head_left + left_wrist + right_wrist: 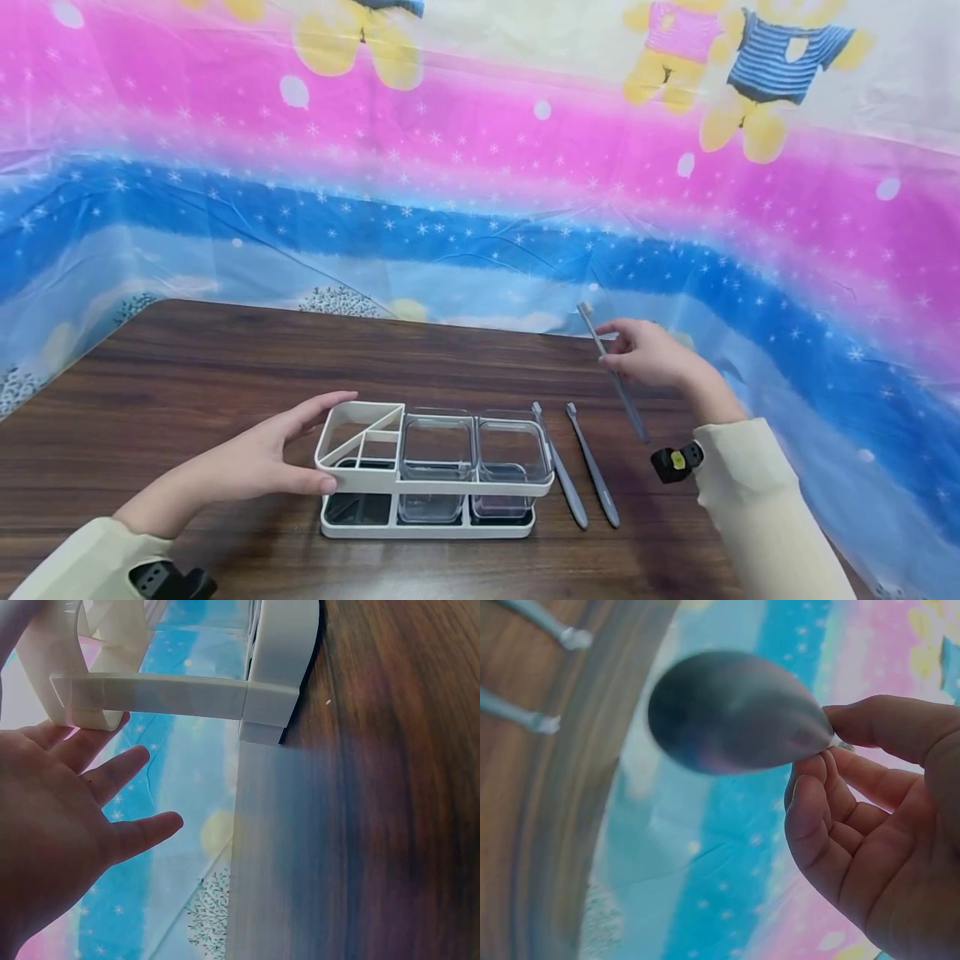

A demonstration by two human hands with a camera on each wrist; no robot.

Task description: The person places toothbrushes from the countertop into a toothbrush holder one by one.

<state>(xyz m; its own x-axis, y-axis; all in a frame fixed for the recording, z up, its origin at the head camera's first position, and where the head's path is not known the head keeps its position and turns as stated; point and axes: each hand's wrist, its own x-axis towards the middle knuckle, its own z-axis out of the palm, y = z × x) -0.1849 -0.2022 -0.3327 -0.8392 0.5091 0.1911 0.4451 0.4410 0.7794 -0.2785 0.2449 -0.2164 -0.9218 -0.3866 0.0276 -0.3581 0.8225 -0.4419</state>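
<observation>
Closest to me, at the lower left, a cream sleeve ends in a black wrist device. From it my left hand reaches to the left end of a white two-tier holder: thumb on its front rim, forefinger at the back corner, gripping that end between them, while the other fingers fan apart. The holder stands upright on the brown wooden table. Two clear cups sit side by side in it, right of the divided compartment. Just beside its right end lie two grey toothbrushes, apart from each other, heads pointing away from me.

Farther out to the right, my right hand pinches a third toothbrush between thumb and fingertips, the remaining fingers curled in. I have it tilted, head up and away, handle end down toward me. Past the table's far edge hangs a cloth in blue and pink bands, dotted with snowflakes, with yellow bears in shirts at the top.
</observation>
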